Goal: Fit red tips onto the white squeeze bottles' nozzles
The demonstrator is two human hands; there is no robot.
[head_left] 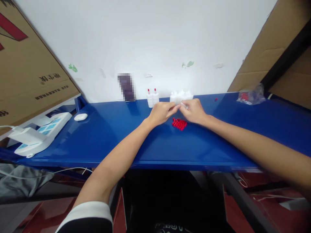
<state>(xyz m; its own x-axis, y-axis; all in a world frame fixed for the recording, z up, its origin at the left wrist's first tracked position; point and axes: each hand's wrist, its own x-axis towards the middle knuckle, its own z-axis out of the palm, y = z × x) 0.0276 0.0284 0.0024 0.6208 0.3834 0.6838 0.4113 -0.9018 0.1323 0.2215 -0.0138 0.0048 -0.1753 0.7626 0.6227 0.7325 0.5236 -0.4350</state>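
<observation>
My left hand (pixel 162 112) and my right hand (pixel 193 110) meet above the middle of the blue table, fingertips almost touching. Both are closed in a pinch. A small whitish piece (pixel 184 105) shows at the right fingertips, mostly hidden by the fingers. What the left fingers pinch, if anything, is hidden. Right behind the hands stands a group of white squeeze bottles (pixel 181 95) without red tips. To their left, two white bottles with red tips (pixel 153 99) stand upright. A patch of small red caps (pixel 179 123) lies on the table just below the hands.
One loose red cap (pixel 216 99) and a clear plastic bag (pixel 252 96) with red pieces lie at the back right. A white power strip (pixel 46 132) and a white earbud case (pixel 81 117) are on the left. A pixelated dark object (pixel 127 87) leans on the wall.
</observation>
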